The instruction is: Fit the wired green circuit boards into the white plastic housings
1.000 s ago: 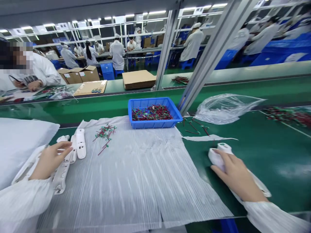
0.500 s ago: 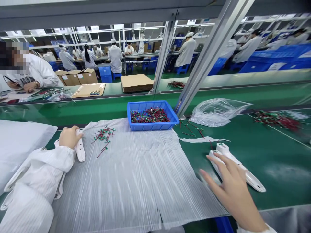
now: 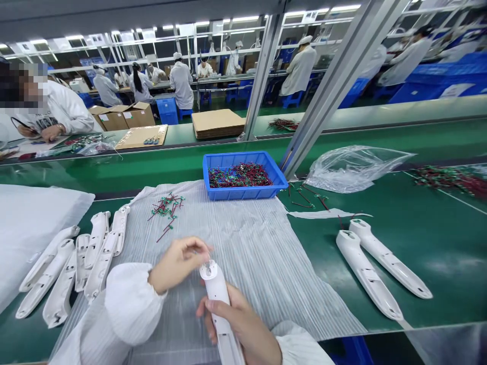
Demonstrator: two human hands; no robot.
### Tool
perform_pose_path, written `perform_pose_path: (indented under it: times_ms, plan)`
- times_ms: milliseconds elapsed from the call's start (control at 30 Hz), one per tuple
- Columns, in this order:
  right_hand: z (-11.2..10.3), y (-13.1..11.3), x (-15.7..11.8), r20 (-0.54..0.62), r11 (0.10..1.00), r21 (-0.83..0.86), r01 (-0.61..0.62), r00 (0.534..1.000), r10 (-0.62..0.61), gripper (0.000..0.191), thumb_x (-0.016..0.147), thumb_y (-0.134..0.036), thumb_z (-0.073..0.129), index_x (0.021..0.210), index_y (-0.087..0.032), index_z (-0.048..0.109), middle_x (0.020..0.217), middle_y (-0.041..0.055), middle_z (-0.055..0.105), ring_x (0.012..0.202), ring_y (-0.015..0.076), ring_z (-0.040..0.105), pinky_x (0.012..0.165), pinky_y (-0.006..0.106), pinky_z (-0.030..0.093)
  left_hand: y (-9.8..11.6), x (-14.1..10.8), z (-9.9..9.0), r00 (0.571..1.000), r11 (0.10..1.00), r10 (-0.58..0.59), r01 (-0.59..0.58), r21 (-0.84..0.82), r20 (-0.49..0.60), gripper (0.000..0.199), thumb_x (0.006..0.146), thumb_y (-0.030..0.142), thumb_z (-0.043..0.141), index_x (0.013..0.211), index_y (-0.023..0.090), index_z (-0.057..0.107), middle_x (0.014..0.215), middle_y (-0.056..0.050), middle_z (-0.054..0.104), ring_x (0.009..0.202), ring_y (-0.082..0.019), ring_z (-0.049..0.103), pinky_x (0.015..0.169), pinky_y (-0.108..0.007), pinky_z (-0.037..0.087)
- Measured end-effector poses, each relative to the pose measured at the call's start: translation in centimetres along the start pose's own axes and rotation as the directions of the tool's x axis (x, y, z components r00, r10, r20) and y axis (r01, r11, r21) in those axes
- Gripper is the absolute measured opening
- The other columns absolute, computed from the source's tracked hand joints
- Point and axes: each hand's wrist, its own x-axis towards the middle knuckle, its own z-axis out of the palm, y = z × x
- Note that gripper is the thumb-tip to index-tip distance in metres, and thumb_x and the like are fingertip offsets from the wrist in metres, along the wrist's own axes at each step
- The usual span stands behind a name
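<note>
Lower centre: the right hand (image 3: pixel 239 324) wraps a white plastic housing (image 3: pixel 217 309), gripping its long body so that the open, socketed end stands upward and exposed. The left hand (image 3: pixel 178 263) sits just above that end, its fingertips (image 3: pixel 201 248) drawn into a narrow pinch; whether they hold anything is too small to tell. Beneath both lies a ribbed translucent plastic sheet (image 3: pixel 274 274), which seems to cushion the work on the green bench (image 3: pixel 418 243). Lower left, matching housings (image 3: pixel 101 263) lie side by side at the sheet's edge; lower right, two more housings (image 3: pixel 367 274) rest on the bare bench, all within easy reach. Centre: loose wired green components (image 3: pixel 165 208) lie near a blue tray (image 3: pixel 243 192) of similar parts. Upper left: a co-worker (image 3: pixel 57 109) sits at the next bench.
</note>
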Motion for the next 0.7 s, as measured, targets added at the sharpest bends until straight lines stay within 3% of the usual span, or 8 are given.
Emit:
perform_pose_path:
  times_ms: [67, 133, 233, 333, 433, 567, 700]
  plan:
    - [-0.2, 0.0, -0.1, -0.066, 1.0, 0.021, -0.013, 0.998, 0.015, 0.028, 0.073, -0.028, 0.053, 0.097, -0.015, 0.044, 0.067, -0.0022, 0.059, 0.041, 0.0037, 0.044, 0.04, 0.017, 0.035, -2.0, 2.0, -1.8, 0.984, 0.971, 0.057, -0.014, 0.24, -0.171, 0.016, 0.077, 0.028, 0.048, 0.078, 0.015, 0.058, 0.081, -0.005, 0.062, 0.076, -0.014, 0.058, 0.07, -0.026, 0.047]
    - [-0.7, -0.3, -0.3, -0.103, 0.999, 0.036, -0.008, 0.995, 0.012, 0.03, 0.073, -0.029, 0.053, 0.098, -0.015, 0.044, 0.067, -0.0022, 0.059, 0.042, 0.0045, 0.045, 0.04, 0.017, 0.036, -4.1, 3.9, -3.6, 0.951, 0.932, 0.076, 0.039, 0.361, -0.299, 0.018, 0.075, 0.022, 0.048, 0.085, 0.013, 0.06, 0.085, -0.008, 0.059, 0.075, -0.016, 0.057, 0.071, -0.03, 0.046]
    - [-1.0, -0.6, -0.7, -0.099, 0.999, 0.045, -0.007, 0.995, 0.011, 0.03, 0.072, -0.03, 0.055, 0.097, -0.016, 0.045, 0.066, -0.0021, 0.058, 0.043, 0.0053, 0.046, 0.039, 0.017, 0.037, -6.5, 5.7, -5.3, 0.941, 0.878, 0.074, 0.096, 0.469, -0.33, 0.021, 0.07, 0.013, 0.049, 0.085, 0.014, 0.064, 0.084, -0.007, 0.059, 0.068, -0.017, 0.055, 0.071, -0.034, 0.045]
    - [-1.0, -0.6, -1.0, -0.096, 0.999, 0.04, -0.002, 0.995, 0.006, 0.03, 0.071, -0.028, 0.055, 0.097, -0.016, 0.047, 0.066, -0.002, 0.058, 0.043, 0.0055, 0.046, 0.039, 0.017, 0.036, -7.5, 6.2, -5.9, 0.945, 0.829, 0.086, 0.108, 0.548, -0.317, 0.019, 0.068, 0.011, 0.049, 0.075, 0.017, 0.066, 0.078, -0.006, 0.06, 0.067, -0.019, 0.056, 0.071, -0.035, 0.044]
    - [-0.8, -0.5, -1.2, -0.108, 0.999, 0.035, 0.007, 0.994, -0.003, 0.031, 0.07, -0.027, 0.054, 0.098, -0.016, 0.047, 0.065, -0.002, 0.057, 0.043, 0.0054, 0.045, 0.039, 0.017, 0.036, -6.7, 5.8, -6.2, 0.941, 0.797, 0.12, 0.099, 0.596, -0.317, 0.016, 0.068, 0.013, 0.05, 0.068, 0.017, 0.065, 0.074, -0.006, 0.06, 0.069, -0.021, 0.057, 0.07, -0.036, 0.044]
    - [-1.0, -0.6, -1.3, -0.125, 0.998, 0.024, 0.054, 0.991, -0.051, 0.029, 0.07, -0.029, 0.056, 0.094, -0.017, 0.047, 0.064, -0.0029, 0.056, 0.044, 0.0065, 0.046, 0.041, 0.02, 0.038, -3.9, 4.2, -6.1, 0.916, 0.787, 0.207, 0.054, 0.614, -0.345, 0.015, 0.075, 0.022, 0.048, 0.072, 0.016, 0.062, 0.078, -0.006, 0.061, 0.071, -0.019, 0.056, 0.067, -0.032, 0.044]
    - [-1.0, -0.8, -1.2, -0.155, 0.991, -0.012, 0.134, 0.979, -0.134, 0.024, 0.072, -0.031, 0.056, 0.091, -0.018, 0.048, 0.066, -0.0023, 0.056, 0.046, 0.0076, 0.046, 0.045, 0.022, 0.039, -1.0, 2.2, -5.2, 0.856, 0.807, 0.314, -0.012, 0.591, -0.411, 0.017, 0.079, 0.027, 0.046, 0.078, 0.016, 0.06, 0.079, -0.004, 0.063, 0.063, -0.014, 0.055, 0.065, -0.028, 0.046]
